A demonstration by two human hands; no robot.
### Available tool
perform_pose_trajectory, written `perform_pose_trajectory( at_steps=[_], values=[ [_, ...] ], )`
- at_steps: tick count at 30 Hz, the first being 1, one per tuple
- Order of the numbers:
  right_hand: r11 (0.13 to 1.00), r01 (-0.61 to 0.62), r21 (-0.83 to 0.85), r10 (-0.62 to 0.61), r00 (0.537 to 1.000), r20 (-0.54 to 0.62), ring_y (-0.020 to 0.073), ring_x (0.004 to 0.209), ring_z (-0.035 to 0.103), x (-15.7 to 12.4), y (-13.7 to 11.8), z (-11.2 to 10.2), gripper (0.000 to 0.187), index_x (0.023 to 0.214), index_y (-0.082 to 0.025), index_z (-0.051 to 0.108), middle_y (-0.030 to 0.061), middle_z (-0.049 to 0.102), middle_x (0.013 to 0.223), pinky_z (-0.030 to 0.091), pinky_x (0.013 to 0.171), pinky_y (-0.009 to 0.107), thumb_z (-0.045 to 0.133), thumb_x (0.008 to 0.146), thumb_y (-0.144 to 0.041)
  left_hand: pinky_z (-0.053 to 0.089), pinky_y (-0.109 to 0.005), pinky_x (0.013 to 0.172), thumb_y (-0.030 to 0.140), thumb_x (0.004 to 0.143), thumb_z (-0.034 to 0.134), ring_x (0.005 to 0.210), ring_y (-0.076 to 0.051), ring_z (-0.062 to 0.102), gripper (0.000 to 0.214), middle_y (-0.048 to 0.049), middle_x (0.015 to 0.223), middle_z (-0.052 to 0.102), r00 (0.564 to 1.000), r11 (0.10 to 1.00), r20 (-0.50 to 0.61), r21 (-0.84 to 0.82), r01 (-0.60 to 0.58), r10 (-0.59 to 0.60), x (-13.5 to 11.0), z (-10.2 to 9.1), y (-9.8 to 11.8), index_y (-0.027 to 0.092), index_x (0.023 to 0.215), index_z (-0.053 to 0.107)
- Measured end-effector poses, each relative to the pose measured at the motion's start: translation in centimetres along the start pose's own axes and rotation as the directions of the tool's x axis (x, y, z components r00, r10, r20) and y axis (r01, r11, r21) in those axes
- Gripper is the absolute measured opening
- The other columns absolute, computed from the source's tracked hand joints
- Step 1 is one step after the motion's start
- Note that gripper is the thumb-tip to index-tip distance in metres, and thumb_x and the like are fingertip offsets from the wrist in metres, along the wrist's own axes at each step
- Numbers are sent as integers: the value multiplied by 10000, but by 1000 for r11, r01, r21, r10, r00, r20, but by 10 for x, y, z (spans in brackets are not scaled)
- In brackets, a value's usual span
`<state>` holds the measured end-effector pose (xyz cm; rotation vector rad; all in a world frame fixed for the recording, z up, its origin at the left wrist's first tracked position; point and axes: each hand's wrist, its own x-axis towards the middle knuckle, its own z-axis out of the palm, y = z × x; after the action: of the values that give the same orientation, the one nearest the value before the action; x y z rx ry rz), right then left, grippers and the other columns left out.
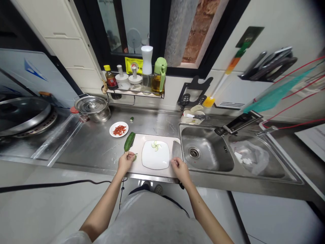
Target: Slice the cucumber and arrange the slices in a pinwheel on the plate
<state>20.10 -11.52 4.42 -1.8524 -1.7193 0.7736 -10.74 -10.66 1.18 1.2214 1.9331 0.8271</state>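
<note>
Head cam, looking down at steel surface (96,145) w/ sink (203,142) on the right.

- Left hand (125,162): at the left edge of the cutting board (139,140), fingertips pinched on a small green cucumber piece (134,158). The piece sits low at the board edge; can't tell if it is lifted or resting.
- Right hand (180,168): at the board's near right corner, fingers curled shut at the near end of a cleaver (176,150). Handle hidden inside the grip. Grey blade points away from the person, just beside the right edge of the plate.
- White square plate (154,162): middle of the board, between the 2 hands. About 4 thin cucumber slices (156,145) in a small cluster near its far edge, overlapping.
- Rest of the cucumber (129,141): dark green, lying slantwise across the board's far left corner, just beyond the left hand, not touched.

Around:
- Small round dish of red chili bits (118,129) on the surface, just beyond the cucumber.
- 1 cut cucumber end (131,119) farther back, alone.
- Lidded steel pot (92,107) at back left, near the stove.
- Wall rack (135,92) w/ bottles and shakers above the surface.
- Crumpled plastic bag (250,157) in the right basin.
</note>
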Motion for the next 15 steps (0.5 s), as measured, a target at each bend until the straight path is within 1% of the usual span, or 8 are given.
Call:
perform_pose_trajectory(
  at_steps=[2, 3, 5, 8, 10, 12, 15],
  values=[
    [999, 31, 33, -31, 999, 23, 137, 569, 490, 7, -10, 4, 325, 850, -183, 649, -14, 534, 593, 353, 578, 231, 440, 856, -432, 454, -231, 658, 333, 722, 617, 655, -126, 582, 211, -19, 697, 646, 997, 977, 79, -214, -7, 25, 0, 5, 11, 152, 829, 634],
    [996, 61, 59, -64, 997, 43, 137, 584, 495, 11, -16, 7, 310, 866, -183, 651, -12, 543, 614, 365, 588, 231, 453, 854, -421, 453, -230, 652, 353, 697, 641, 648, -123, 575, 236, -16, 682, 638, 992, 955, 121, -295, -7, 44, -1, 8, 18, 148, 812, 632],
    [982, 140, 128, -150, 986, 73, 141, 636, 517, 20, -29, 14, 271, 913, -188, 654, 3, 581, 690, 400, 626, 238, 492, 845, -394, 445, -230, 640, 394, 642, 694, 630, -117, 560, 293, -10, 662, 627, 980, 918, 182, -396, 0, 78, -3, 13, 34, 145, 784, 637],
    [935, 277, 222, -304, 947, 100, 149, 722, 547, 32, -48, 26, 225, 973, -200, 655, 27, 614, 818, 442, 716, 271, 548, 832, -338, 433, -226, 637, 406, 579, 753, 630, -108, 550, 344, -6, 676, 628, 964, 863, 244, -504, 33, 105, -7, 19, 58, 145, 779, 651],
    [905, 333, 264, -371, 922, 109, 159, 807, 565, 38, -57, 32, 217, 1001, -204, 654, 39, 619, 879, 447, 775, 290, 566, 835, -313, 417, -217, 620, 397, 554, 779, 620, -99, 536, 357, 1, 667, 618, 957, 833, 270, -550, 61, 108, -10, 20, 70, 145, 775, 657],
    [888, 359, 286, -404, 908, 113, 169, 876, 567, 42, -64, 36, 201, 1000, -208, 654, 45, 622, 913, 444, 802, 300, 578, 840, -302, 397, -210, 598, 390, 543, 793, 596, -87, 513, 363, 12, 643, 599, 952, 817, 287, -571, 80, 107, -11, 20, 78, 143, 774, 660],
    [876, 377, 301, -424, 899, 107, 173, 910, 562, 46, -70, 38, 133, 934, -211, 653, 39, 627, 913, 437, 804, 303, 582, 840, -273, 378, -206, 583, 379, 537, 802, 574, -74, 485, 366, 23, 625, 578, 948, 806, 301, -584, 96, 105, -11, 19, 85, 139, 774, 658]
  ],
)
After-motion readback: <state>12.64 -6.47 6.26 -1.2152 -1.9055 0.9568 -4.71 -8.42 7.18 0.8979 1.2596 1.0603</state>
